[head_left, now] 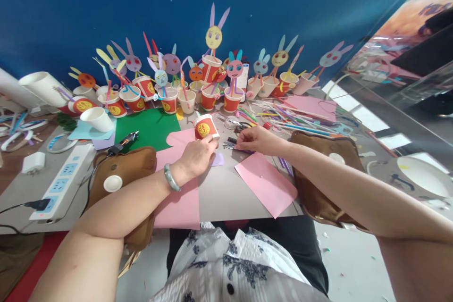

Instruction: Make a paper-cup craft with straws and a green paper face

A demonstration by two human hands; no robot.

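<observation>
My left hand (198,156), with a bracelet at its wrist, has its fingers curled at the near rim of a red and white paper cup (204,128). The cup bears a round yellow print and is tilted on its side. My right hand (259,139) is closed, fingertips pinched low over the table beside small dark and metal tools (230,143); what it grips is hidden. Dark-handled scissors (242,126) lie just behind it. Pink paper sheets (266,183) lie below each hand, and a small purple piece of paper (218,160) is by my left fingers.
Several paper cups with rabbit figures (233,96) line the blue wall. Coloured sticks (283,118) lie at the right. Brown hot-water bags (122,167) rest under both forearms. A power strip (67,181), green paper (148,127) and a white cup (96,119) are at the left.
</observation>
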